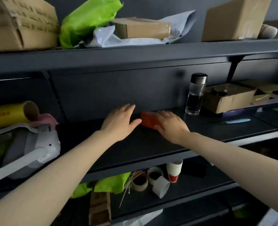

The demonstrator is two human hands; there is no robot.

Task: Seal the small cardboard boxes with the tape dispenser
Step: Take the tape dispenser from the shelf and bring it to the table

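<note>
Both hands reach onto the middle shelf [135,144]. The left hand [120,121] is flat and open, fingers straight and together, palm down, holding nothing. The right hand [171,126] lies over the red dispenser [147,119] – fingers spread fairly straight across its top, thumb against its near corner, not visibly closed round it. The dispenser sits on the shelf between the two hands, near the back wall, its right part hidden. A bottle [196,95] stands upright to the right, then an opened box [228,99] – a blue knife [236,121] lies in front of it. More boxes [141,28] sit on the shelf above; tape rolls [140,181] lie below.
</note>
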